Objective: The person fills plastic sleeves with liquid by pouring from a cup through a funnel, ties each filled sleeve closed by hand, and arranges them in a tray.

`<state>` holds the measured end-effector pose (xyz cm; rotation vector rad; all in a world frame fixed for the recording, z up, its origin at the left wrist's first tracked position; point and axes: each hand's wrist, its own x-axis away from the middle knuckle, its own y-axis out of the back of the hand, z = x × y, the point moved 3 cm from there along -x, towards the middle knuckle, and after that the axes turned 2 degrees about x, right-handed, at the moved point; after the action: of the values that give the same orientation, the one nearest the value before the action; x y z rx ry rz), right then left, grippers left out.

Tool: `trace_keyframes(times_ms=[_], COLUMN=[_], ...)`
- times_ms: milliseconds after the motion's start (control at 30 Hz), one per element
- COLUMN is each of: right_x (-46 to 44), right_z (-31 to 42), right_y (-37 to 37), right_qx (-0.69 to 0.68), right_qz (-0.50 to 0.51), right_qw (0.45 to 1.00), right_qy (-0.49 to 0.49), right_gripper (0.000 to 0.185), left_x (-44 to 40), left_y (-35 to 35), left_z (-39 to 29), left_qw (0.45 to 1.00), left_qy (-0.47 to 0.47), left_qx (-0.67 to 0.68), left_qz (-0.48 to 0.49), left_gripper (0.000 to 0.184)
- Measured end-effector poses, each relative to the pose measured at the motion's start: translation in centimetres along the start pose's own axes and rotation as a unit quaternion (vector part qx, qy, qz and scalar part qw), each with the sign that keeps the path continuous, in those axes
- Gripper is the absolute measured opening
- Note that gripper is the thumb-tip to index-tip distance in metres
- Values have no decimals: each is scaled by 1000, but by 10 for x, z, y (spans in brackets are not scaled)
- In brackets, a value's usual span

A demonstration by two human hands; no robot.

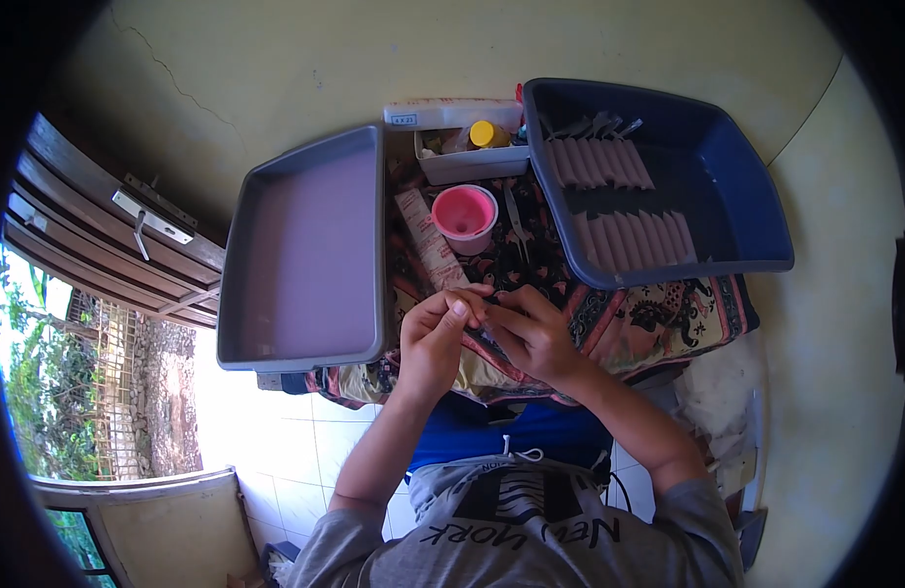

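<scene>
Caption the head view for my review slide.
Left hand and right hand meet over patterned cloth, between a grey tray and a blue tray holding two rows of slim packets.

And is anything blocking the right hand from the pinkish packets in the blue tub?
Only the raised near wall of the blue tub, just before the nearer row of pinkish packets; nothing else visible stands between them and the right hand.
</scene>
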<state>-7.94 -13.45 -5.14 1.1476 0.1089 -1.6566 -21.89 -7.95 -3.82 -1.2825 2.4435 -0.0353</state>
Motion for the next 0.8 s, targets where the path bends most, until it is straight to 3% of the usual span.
trace_keyframes(times_ms=[67, 267, 800], right_x=[1, -2, -4], right_z=[-1, 5, 12], right_y=[2, 7, 12], right_qx=[-2, -8, -4], right_qz=[5, 27, -7], right_qw=[1000, 1000, 999], right_qy=[2, 11, 38], right_gripper=[21, 19, 21], left_x=[4, 7, 8], left_y=[-8, -13, -15], left_z=[3, -24, -36], left_qw=[958, 954, 954], left_qy=[67, 142, 122], left_qx=[276, 241, 259], left_qz=[-38, -108, -84], left_gripper=[20, 20, 20])
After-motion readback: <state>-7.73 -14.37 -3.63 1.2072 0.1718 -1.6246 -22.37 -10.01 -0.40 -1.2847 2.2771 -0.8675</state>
